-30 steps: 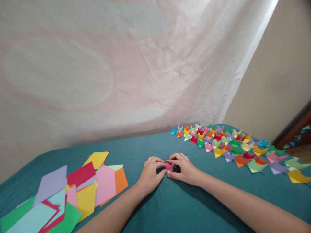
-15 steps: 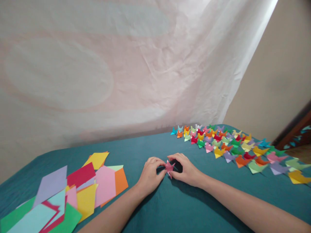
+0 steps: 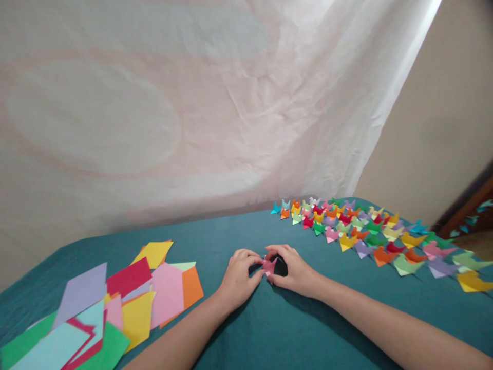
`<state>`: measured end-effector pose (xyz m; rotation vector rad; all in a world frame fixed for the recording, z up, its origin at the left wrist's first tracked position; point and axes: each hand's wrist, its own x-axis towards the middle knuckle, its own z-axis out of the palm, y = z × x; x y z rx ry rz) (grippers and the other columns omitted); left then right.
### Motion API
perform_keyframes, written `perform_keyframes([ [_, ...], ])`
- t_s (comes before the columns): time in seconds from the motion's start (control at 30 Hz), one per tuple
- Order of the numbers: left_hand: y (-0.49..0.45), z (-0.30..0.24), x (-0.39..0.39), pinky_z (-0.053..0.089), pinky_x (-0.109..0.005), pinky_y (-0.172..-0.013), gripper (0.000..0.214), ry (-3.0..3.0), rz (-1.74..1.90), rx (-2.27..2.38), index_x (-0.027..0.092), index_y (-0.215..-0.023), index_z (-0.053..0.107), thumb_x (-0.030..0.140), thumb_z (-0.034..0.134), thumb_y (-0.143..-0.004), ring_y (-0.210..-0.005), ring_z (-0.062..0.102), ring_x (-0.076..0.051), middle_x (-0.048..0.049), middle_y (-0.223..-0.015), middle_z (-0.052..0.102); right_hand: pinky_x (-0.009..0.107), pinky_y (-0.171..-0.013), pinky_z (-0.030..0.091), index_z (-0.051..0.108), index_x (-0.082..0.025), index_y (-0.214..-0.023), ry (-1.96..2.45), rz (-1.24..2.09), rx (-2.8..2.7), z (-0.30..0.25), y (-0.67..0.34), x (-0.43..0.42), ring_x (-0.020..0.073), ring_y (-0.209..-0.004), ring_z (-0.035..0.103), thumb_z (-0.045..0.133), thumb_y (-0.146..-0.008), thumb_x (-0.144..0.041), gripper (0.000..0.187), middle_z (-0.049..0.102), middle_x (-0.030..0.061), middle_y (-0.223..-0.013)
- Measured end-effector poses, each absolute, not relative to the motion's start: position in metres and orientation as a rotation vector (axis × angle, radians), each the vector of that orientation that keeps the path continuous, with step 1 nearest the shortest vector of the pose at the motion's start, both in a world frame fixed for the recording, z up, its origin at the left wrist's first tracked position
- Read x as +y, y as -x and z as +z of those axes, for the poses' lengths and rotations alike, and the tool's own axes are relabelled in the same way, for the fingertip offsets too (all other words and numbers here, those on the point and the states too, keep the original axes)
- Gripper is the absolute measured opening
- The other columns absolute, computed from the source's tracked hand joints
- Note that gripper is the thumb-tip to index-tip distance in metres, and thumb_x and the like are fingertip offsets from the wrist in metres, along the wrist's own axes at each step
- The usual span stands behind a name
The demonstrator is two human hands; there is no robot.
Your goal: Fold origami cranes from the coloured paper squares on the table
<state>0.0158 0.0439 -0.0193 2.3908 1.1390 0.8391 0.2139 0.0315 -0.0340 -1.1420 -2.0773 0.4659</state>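
A small folded pink paper piece sits between both hands above the teal cloth. My left hand pinches its left side with curled fingers. My right hand pinches its right side, fingers bent over the top. Both wrists rest on the cloth near the middle of the table.
Several loose coloured paper squares lie scattered at the left. Rows of several folded paper figures in many colours run along the right. A white sheet hangs behind the table. A wooden edge shows at far right.
The pink piece looked spread into a star shape half a second ago and is now pressed a little tighter between the fingers. The hands stayed where they were.
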Motion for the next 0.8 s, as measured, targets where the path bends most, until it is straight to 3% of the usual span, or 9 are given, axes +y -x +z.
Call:
perform_keyframes([
  [0.43,-0.0167,-0.0169,0.043,0.039,-0.036,-0.088,0.015,-2.385,0.836,1.136,0.024,-0.091,0.066,0.022,0.06,-0.078,-0.098,0.052,-0.022,-0.0039,-0.098,0.062,0.04,-0.088,0.039,0.045,-0.023,-0.12,1.133,0.496,-2.043,-0.0288,-0.2136,0.0275,0.0231,-0.102,0.051,0.068,-0.069,-0.027,0.056,0.059,0.0062,-0.108],
  [0.63,-0.0168,-0.0151,0.0419,0.039,-0.035,-0.087,0.016,-2.391,0.843,1.145,0.023,-0.094,0.064,0.023,0.059,-0.079,-0.097,0.052,-0.021,-0.0042,-0.096,0.062,0.034,-0.081,0.043,0.053,-0.021,-0.104,1.148,0.505,-1.967,-0.0283,-0.2136,0.0289,0.0198,-0.092,0.053,0.06,-0.071,-0.014,0.034,0.059,0.0048,-0.098],
  [0.8,-0.017,-0.0153,0.0422,0.039,-0.035,-0.087,0.015,-2.397,0.838,1.137,0.022,-0.094,0.064,0.023,0.059,-0.08,-0.096,0.052,-0.021,-0.0043,-0.096,0.062,0.034,-0.079,0.042,0.057,-0.021,-0.095,1.152,0.438,-1.995,-0.0291,-0.2126,0.0302,0.02,-0.088,0.053,0.059,-0.07,-0.011,0.026,0.06,0.004,-0.092],
])
